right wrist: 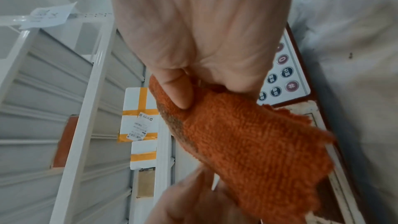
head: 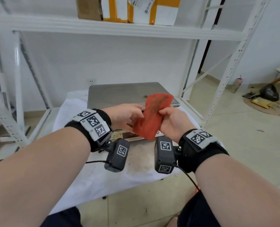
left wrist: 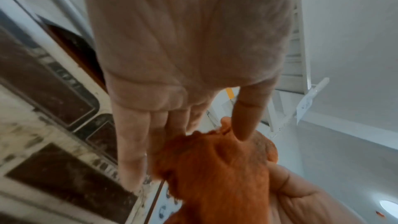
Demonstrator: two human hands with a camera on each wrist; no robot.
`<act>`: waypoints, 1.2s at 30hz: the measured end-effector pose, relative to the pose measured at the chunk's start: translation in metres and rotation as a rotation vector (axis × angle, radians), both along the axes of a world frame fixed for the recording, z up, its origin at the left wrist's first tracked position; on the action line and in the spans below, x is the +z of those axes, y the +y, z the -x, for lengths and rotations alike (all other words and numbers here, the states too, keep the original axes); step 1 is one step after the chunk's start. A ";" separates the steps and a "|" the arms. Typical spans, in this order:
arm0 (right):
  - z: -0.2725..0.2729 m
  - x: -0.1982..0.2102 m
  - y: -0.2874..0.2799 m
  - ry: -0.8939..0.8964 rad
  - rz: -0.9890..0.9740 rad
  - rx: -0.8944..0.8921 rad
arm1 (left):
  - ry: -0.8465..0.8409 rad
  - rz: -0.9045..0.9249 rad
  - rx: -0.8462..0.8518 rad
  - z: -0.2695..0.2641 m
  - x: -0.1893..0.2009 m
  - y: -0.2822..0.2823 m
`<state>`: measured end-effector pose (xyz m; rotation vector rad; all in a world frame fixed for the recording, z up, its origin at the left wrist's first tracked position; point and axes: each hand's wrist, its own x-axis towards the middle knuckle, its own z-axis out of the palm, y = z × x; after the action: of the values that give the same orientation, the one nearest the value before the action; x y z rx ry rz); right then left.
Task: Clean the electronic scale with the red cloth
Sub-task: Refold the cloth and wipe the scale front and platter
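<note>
- White metal shelving stands behind the work area, largest item in view; taped parcels sit on its upper shelf.
- White sheet, stained near the middle, covers the low surface on which the scale stands.
- Electronic scale: a steel weighing platter, dull and smudged, with a front panel of display windows and a keypad below it. It sits on the sheet, directly beneath both hands. Judged heavy and rigid enough to stay put under wiping; the keypad is the delicate part and likely wants lighter pressure.
- Red cloth: orange-red terry, soiled in dark streaks, held in the air just above the scale's front edge and not touching the platter. Judged light, soft and limp, with frayed edges; it would fold to any shape and grips easily. Best taken bunched or folded in the palm, giving a flat pad for wiping.
- Right hand: fingers curled round the cloth's lower right edge, thumb pressed onto the pile; a firm hold.
- Left hand: fingers extended to the cloth's left edge, thumb opposite them; whether it pinches the fabric or only touches it cannot be told.
</note>
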<state>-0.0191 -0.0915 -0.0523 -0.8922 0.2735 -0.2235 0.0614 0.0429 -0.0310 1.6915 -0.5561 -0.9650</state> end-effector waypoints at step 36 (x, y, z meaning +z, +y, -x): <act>0.038 0.006 -0.058 0.274 0.271 0.285 | -0.618 -0.167 0.019 -0.001 0.017 -0.049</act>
<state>-0.0570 -0.1494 -0.0462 -1.2204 0.3712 0.1314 0.0622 -0.0064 -0.0141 2.1491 -0.8746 -0.4668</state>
